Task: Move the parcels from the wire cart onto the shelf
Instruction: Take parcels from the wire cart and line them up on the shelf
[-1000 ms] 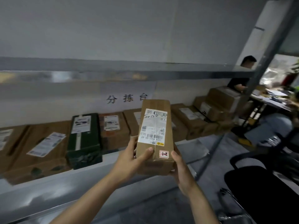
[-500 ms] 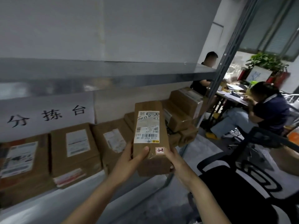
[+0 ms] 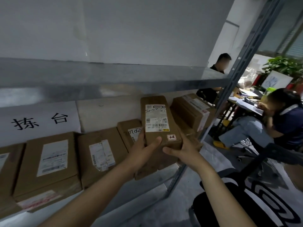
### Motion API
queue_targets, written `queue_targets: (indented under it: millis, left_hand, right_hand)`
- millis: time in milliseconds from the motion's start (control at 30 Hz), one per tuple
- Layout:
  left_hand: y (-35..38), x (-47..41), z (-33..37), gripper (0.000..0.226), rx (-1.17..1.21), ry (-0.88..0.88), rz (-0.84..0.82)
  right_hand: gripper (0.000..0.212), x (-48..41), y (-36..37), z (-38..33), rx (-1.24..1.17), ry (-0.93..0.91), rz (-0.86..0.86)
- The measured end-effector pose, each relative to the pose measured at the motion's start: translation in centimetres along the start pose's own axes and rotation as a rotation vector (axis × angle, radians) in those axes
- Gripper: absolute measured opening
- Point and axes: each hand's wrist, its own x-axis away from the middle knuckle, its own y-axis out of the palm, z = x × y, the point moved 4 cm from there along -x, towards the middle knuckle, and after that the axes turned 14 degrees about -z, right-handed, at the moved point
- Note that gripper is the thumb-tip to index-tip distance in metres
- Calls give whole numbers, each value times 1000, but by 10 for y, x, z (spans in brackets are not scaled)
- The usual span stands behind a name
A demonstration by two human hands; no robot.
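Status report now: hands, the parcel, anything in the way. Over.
Left hand and right hand both grip the 1-2 parcel. Parcel held before the shelf, not set down. Cardboard boxes crowd the shelf behind it.

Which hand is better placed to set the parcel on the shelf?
Probably the left hand: thumb across the front of the parcel, fingers around its side; the right hand only cups the lower corner.

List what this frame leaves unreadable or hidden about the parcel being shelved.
- The wire cart: outside the head view.
- Near end and underside of the held parcel: covered by the left hand and right hand; contact with the box below unclear.
- Its label text: too small, blurred.
- The leftmost box: cut by the frame edge.
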Motion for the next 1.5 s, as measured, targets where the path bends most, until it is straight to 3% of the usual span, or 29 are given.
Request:
queue_targets:
  millis: [133,267,667,767,900,1033,1167,1267,1400,1500]
  left_hand:
    - [-1,-29,4,52,-36,-68,46]
    - [8,-50,2,59,-48,-111,100]
    - [32,-78,-8,72,-254,-162,214]
    - [33,-78,-8,65,-284,-167,221]
    - [34,-74,-9,59,-336,-156,217]
    - [32,-68,-13,87,-391,-106,248]
    - [20,-48,-11,78,-403,-91,417]
    - [2,-15,-3,67,-590,-132,550]
    - [-44,66,5,81,-1194,-440,800]
    - [-78,149,8,71,-1357,-633,951]
  right_hand:
    - [78,-24,-28,0,48,11,-56]
    - [69,-43,-54,7,59,5,-129]
    - [64,-59,-91,28,79,-7,-231]
    - [75,-59,-93,30,127,-7,-201]
    - [119,-55,-94,29,261,1,-180]
    - [125,-53,-88,10,469,-112,-160]
    - [115,-52,-62,-21,703,-281,-92]
    - [95,-47,-23,-45,664,-459,-116]
    - [67,-49,53,-75,600,-649,-285]
    - [53,-59,123,-92,588,-708,-409]
